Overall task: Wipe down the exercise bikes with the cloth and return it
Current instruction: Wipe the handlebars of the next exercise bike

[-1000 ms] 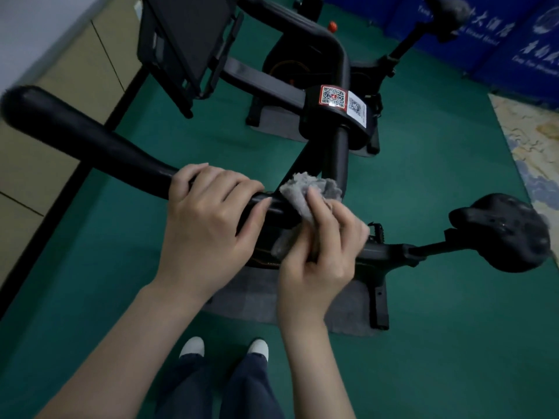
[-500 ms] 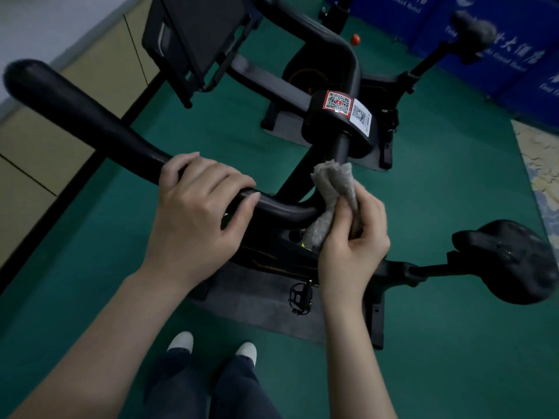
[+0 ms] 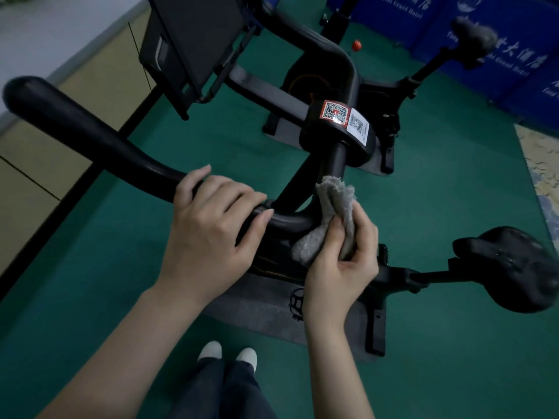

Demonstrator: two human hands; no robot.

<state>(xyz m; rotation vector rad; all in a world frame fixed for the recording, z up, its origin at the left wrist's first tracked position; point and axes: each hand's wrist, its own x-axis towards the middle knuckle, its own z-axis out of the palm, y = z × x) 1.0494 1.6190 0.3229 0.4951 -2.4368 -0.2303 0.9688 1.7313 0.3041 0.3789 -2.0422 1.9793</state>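
At the centre of the frame, the black padded handlebar of the near exercise bike is gripped by the left hand, its fingers curled over the bar. Just right of it, the crumpled grey fleece cloth is pinched in the right hand, thumb and fingers closed round it. The cloth is held against the bend where the bar meets the black upright post. Little contact is offered by so bunched a cloth, so the far side of the bend could be missed. A loose fold might slip from the pinch and be dropped onto the green floor.
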